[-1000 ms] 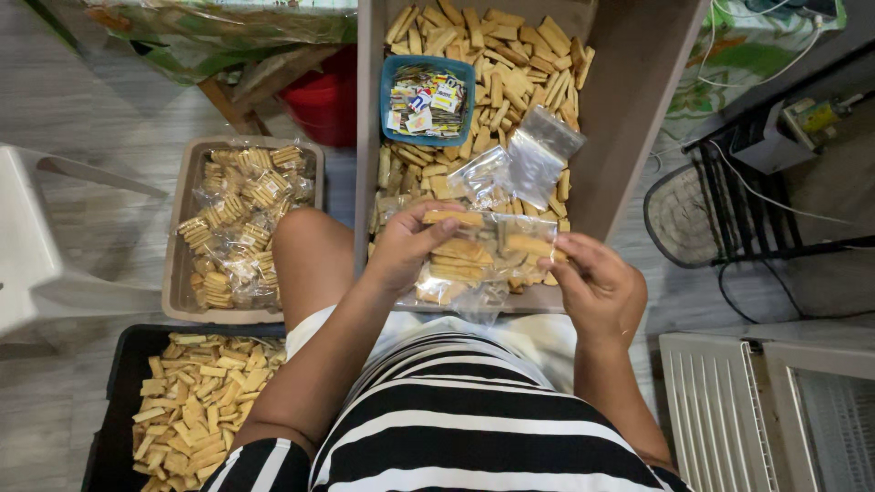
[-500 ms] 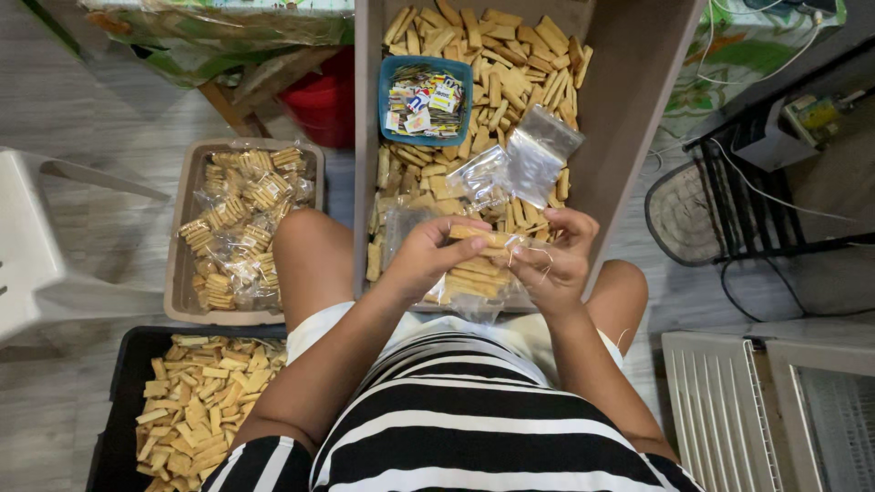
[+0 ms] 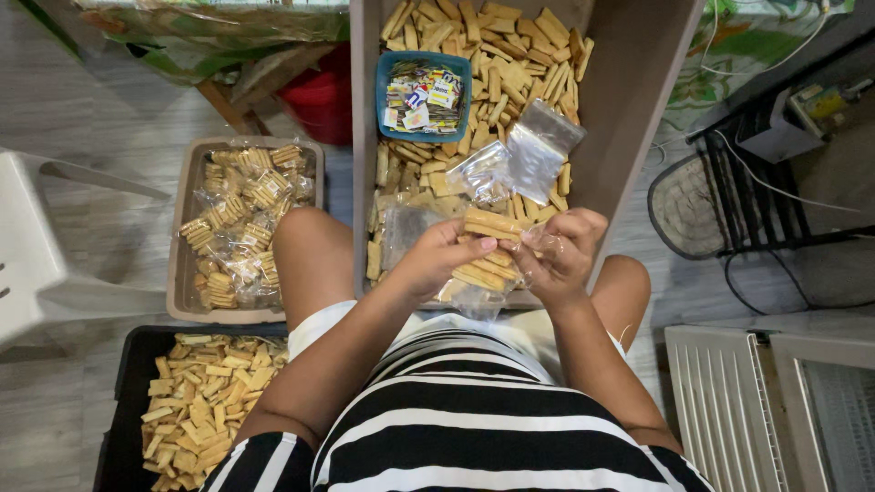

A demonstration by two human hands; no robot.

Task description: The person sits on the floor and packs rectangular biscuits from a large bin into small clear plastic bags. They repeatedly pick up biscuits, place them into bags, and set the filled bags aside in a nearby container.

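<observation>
The left hand [image 3: 437, 260] and the right hand [image 3: 561, 255] meet over the person's lap, both closed on a clear plastic bag [image 3: 483, 273] part filled with tan rectangular biscuits. The left hand's fingers pinch a short stack of biscuits [image 3: 492, 223] at the bag's mouth, while the right hand grips the film beside it; whether that stack is already inside the bag is hard to tell through the crumpled plastic. The bag hangs just above the near edge of a long cardboard box [image 3: 629, 109] that holds loose biscuits, a few empty clear bags [image 3: 533, 150] and a small blue basket [image 3: 421, 96] of printed paper slips. To the person's left, a grey tray [image 3: 178, 273] on the floor carries filled, sealed bags of biscuits, and nearer the body a black crate [image 3: 114, 437] holds more loose biscuits. A white plastic chair [image 3: 27, 264] stands at the far left.
</observation>
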